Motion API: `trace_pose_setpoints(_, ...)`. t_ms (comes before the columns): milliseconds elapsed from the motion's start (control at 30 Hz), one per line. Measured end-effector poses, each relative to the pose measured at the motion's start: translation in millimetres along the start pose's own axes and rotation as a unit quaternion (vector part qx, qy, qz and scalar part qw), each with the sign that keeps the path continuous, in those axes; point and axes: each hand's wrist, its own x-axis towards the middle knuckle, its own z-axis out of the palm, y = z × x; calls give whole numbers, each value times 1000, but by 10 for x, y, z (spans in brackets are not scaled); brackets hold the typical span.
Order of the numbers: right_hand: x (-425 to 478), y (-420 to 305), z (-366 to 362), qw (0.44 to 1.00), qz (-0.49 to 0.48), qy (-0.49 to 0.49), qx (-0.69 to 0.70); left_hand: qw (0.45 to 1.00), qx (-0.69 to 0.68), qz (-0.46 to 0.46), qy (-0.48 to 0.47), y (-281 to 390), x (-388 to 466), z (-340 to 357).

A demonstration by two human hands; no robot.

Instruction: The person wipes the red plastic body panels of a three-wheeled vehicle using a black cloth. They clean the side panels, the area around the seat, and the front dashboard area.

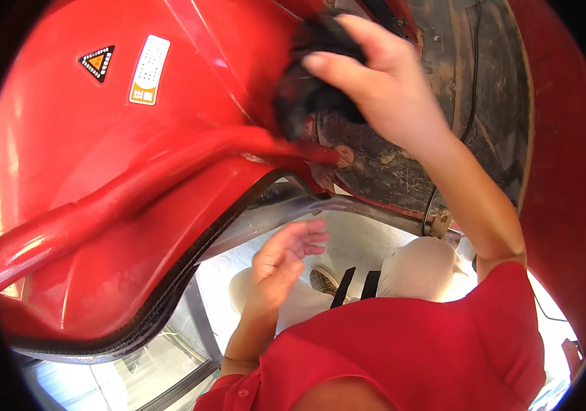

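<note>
My right hand [400, 97] grips a black object [298, 97], its thumb on the near side and its fingers over the top. Motion blur hides what exactly the object is. Behind it lie a red painted panel [185, 92] and the end of a bent red metal tube [221, 141]. My left hand [282, 257] is raised over my lap, below the panel's black edge trim [205, 241]. Its fingers are slightly curled and apart, and it holds nothing.
A worn, dirty dark floor plate [385, 174] lies at the right, with a black cable [474, 97] running over it. A triangular warning sticker [96, 63] and a white-and-orange label [150, 69] are on the red panel. A red surface [560, 169] curves along the far right.
</note>
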Motion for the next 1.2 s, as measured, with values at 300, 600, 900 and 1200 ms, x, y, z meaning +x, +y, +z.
trace_pose_setpoints(300,160,897,291,938,-97,-167,-288,997,-10,-77,-4,-330,-75,75)
trace_pose_setpoints(600,-26,1282,-48,874,-21,-225,-431,997,-31,-67,8,-423,-12,101)
trace_pose_setpoints(900,267,750,242,936,15,-273,-222,995,-18,-93,42,-542,-95,72)
trace_pose_setpoints(1200,219,870,200,875,100,-250,-403,994,-12,-103,45,-627,9,49)
